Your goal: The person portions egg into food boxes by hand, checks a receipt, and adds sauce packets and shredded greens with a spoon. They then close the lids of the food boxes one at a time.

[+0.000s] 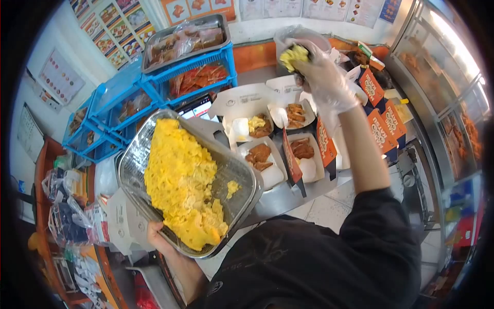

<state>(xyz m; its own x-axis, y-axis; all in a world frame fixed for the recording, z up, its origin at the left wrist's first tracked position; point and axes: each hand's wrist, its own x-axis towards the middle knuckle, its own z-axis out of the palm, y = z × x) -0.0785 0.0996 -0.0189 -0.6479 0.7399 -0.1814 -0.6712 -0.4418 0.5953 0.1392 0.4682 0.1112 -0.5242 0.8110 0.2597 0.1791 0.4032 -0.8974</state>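
Note:
My left hand [162,238] grips the near left edge of a metal tray [237,172], which is tilted. A large mass of yellow scrambled egg [180,180] covers much of the tray, with one small loose piece to its right. My right hand [329,80], in a clear plastic glove, is closed on a clump of scrambled egg [293,57]. Something dark shows beside that clump; I cannot make out what it is. Below are open takeaway boxes with white rice [271,176] and fried chicken [259,155]. One box [247,116] also has egg on its chicken.
Blue plastic baskets [193,80] and another metal tray [186,42] with bagged food stand at the back left. A clear tub [301,35] is behind my right hand. Orange-and-black box flaps [325,139] stick up in the middle. A glass display case [437,77] is at the right.

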